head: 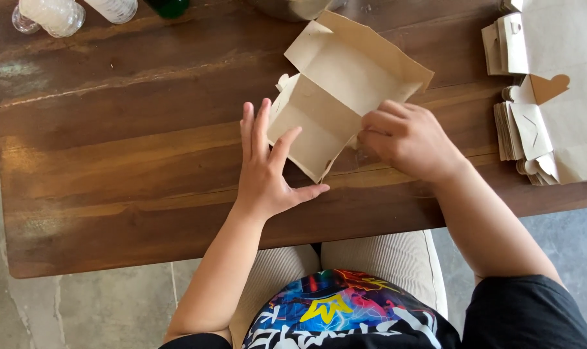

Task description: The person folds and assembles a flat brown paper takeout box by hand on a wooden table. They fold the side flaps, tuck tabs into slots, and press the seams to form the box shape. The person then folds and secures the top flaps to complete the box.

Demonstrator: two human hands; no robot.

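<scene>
A brown paperboard box blank (345,84), partly folded with its flaps raised, lies on the wooden table (112,148) in the head view. My left hand (267,165) is spread flat, fingers apart, pressing against the box's left panel and lower corner. My right hand (406,139) is curled, its fingertips pinching the box's right fold near the middle crease.
Stacks of flat brown box blanks (523,132) and a large sheet of brown paper (571,116) sit at the table's right edge. Clear plastic bottles (60,13) stand at the back left. The table's front edge runs just above my lap.
</scene>
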